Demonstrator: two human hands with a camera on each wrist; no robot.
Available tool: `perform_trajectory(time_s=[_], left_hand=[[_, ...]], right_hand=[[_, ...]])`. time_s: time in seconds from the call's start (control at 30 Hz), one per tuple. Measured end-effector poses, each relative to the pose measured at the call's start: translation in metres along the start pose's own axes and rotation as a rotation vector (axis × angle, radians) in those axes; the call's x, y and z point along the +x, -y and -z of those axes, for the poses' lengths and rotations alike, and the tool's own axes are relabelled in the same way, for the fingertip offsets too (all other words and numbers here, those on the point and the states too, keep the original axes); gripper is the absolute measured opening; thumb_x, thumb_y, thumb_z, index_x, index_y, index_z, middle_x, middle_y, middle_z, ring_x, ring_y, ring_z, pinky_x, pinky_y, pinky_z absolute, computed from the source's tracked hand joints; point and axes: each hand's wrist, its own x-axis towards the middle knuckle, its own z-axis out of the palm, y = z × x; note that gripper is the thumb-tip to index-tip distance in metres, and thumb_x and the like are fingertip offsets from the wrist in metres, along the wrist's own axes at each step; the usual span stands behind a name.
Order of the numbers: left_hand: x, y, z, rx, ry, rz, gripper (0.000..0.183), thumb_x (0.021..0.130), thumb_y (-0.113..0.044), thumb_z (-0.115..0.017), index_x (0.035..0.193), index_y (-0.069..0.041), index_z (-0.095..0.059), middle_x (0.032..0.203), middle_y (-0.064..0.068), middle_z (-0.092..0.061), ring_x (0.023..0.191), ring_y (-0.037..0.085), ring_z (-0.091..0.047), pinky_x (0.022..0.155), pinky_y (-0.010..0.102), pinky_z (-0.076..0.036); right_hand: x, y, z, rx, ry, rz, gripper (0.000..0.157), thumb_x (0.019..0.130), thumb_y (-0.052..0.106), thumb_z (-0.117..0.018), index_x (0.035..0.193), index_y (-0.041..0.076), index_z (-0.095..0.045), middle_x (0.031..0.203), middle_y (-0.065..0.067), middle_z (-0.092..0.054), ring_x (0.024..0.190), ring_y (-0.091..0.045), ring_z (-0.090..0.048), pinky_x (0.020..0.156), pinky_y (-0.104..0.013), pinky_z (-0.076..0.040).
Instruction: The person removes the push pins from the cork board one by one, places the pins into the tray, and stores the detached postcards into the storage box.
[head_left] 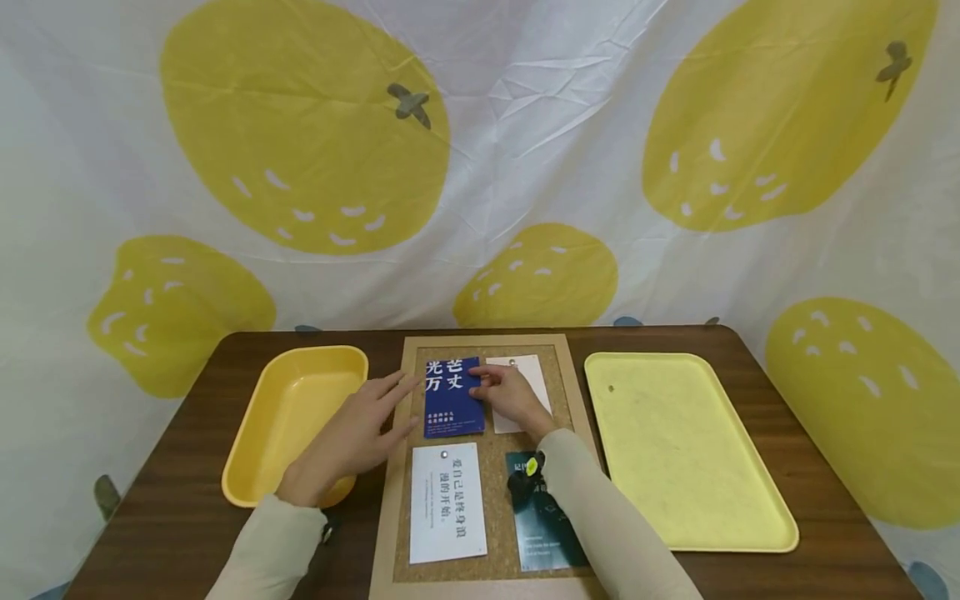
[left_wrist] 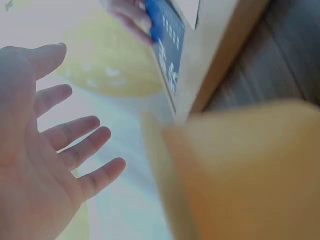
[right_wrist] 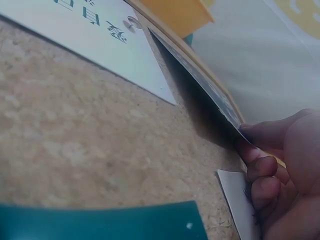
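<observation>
My right hand pinches the right edge of a blue card with white Chinese lettering, at the upper left of a cork board. In the right wrist view, the card's edge sits between thumb and fingers, tilted up off the cork with a shadow beneath. My left hand hovers left of the card, over the yellow bin's side, fingers spread and holding nothing. Beneath the blue card is a white card with a metal pushpin at its top.
Another white card lies partly behind my right hand. A dark teal card at the lower right is partly covered by my right forearm. Left of the board stands a deep yellow bin; on its right lies a pale yellow tray. A lemon-print cloth hangs behind the table.
</observation>
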Motion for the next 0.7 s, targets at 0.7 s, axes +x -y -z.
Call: perform_trajectory(time_s=[0.7], left_hand=[[-0.093, 0.101, 0.053, -0.108, -0.208, 0.101, 0.055, 0.098, -0.024, -0.063, 0.145, -0.001, -0.046, 0.144, 0.039, -0.039, 0.130, 0.059, -0.033, 0.097, 0.074, -0.029]], right_hand=[[0.003, -0.001, -0.001, 0.011, 0.011, -0.020, 0.033, 0.091, 0.015, -0.071, 0.124, 0.012, -0.070, 0.081, 0.000, -0.061, 0.074, -0.014, -0.054, 0.065, -0.026, -0.040]])
